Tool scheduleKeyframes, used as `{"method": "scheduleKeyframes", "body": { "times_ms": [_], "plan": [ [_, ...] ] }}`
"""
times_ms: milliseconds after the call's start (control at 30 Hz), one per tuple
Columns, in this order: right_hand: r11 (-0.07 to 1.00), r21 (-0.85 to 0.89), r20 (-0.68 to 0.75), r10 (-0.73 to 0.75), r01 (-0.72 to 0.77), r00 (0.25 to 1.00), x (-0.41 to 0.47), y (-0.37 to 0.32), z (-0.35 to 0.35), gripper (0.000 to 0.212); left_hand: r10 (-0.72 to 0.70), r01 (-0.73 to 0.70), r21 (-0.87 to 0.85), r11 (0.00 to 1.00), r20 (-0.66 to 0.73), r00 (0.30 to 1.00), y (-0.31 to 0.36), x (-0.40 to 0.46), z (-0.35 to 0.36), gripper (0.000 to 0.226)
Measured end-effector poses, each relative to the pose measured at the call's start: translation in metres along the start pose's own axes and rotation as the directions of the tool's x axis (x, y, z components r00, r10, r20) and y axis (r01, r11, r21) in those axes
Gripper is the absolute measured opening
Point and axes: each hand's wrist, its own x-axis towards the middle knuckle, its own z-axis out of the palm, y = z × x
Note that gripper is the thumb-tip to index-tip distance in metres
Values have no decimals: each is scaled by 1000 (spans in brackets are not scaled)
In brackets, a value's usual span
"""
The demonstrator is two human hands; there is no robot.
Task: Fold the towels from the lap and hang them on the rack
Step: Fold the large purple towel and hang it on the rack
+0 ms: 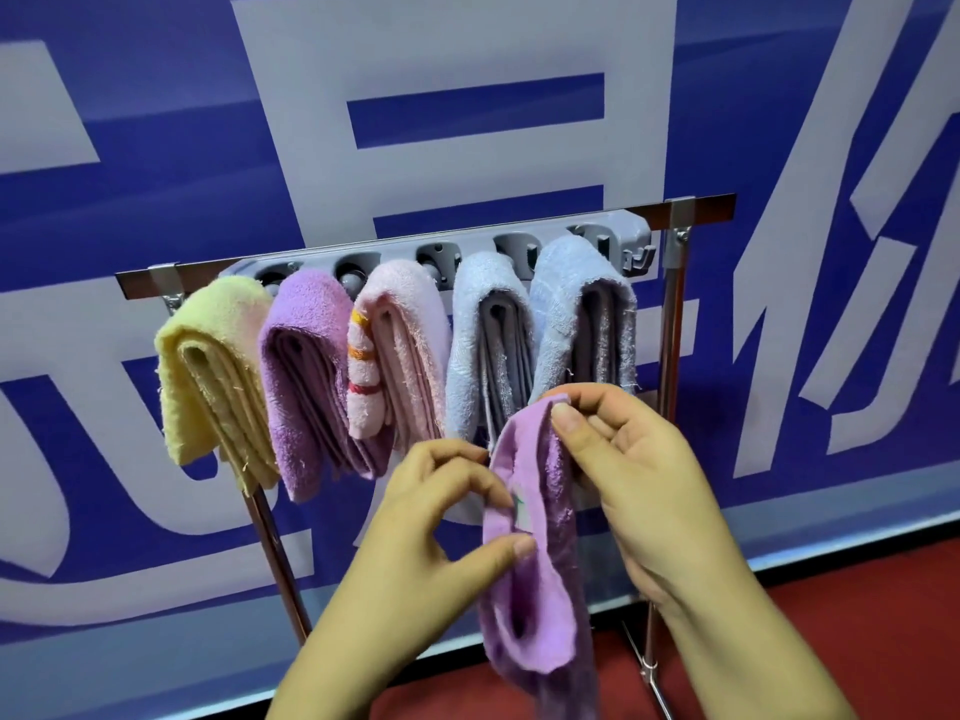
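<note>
A lilac towel (535,605) hangs in the air in front of the rack, held by both hands. My left hand (441,527) pinches its left edge between thumb and fingers. My right hand (628,475) grips its top corner with the thumb on the cloth. The rack's grey holder bar (618,236) carries several folded towels side by side: a yellow towel (213,371), a purple towel (306,376), a pink striped towel (395,350), and two pale blue towels (488,335) (576,309). The lap is out of view.
The rack stands on thin metal legs (280,558) on a red floor (857,605). A metal crossbar (696,210) runs behind the holder. Close behind is a blue wall banner (156,148) with large white lettering.
</note>
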Motion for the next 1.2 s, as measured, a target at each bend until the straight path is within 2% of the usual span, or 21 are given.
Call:
{"method": "scheduleKeyframes", "body": {
  "times_ms": [100,167,267,300,367,467,533,633,733,800,867,967,1067,1167,1200],
  "plan": [
    [999,39,-8,-2,2,1000,2,-3,-3,11,-78,82,-12,997,181,980,-6,-4,2,25],
    [995,95,-25,4,-1,1000,4,-6,-5,11,-119,138,-59,989,252,960,-11,-6,3,31],
    [985,175,-58,14,-3,998,7,-10,-11,11,-154,165,-12,986,308,939,-18,-10,3,73],
    [983,183,-67,14,-2,998,8,-11,-14,11,-165,169,14,986,293,942,-21,-11,0,75],
    [990,144,-94,11,2,996,11,-11,-21,12,-138,140,7,990,216,967,-24,-13,-14,60],
    [999,-48,-116,-26,20,993,18,-9,-33,15,-14,16,-31,999,70,997,-19,-10,-43,46],
    [984,-166,-62,-71,60,996,18,-16,-37,17,54,-55,-52,997,-19,998,-8,-5,-60,42],
    [955,-217,88,-187,202,979,14,-40,-39,14,101,-132,-164,978,-181,978,7,-2,-76,38],
    [929,-274,147,-216,250,965,16,-48,-42,11,13,-113,-361,926,-266,964,3,0,-74,38],
    [938,-288,135,-162,195,977,20,-40,-45,12,-112,-30,-474,880,-269,957,-6,-1,-66,43],
    [973,-198,152,-92,122,984,18,-32,-47,9,-195,11,-522,853,-299,934,-13,-4,-58,46],
    [999,44,212,-26,17,977,13,-32,-51,17,-259,17,-566,824,-349,901,-9,-3,-54,22],
    [983,156,237,58,-97,970,19,-27,-55,26,-368,109,-596,796,-332,869,-14,0,-51,17],
    [946,181,206,232,-270,951,26,-8,-54,56,-471,217,-670,710,-223,854,-22,0,-44,45],
    [930,186,174,285,-316,942,26,-2,-52,62,-527,253,-709,658,-194,828,-24,-1,-40,43]
  ]
}}
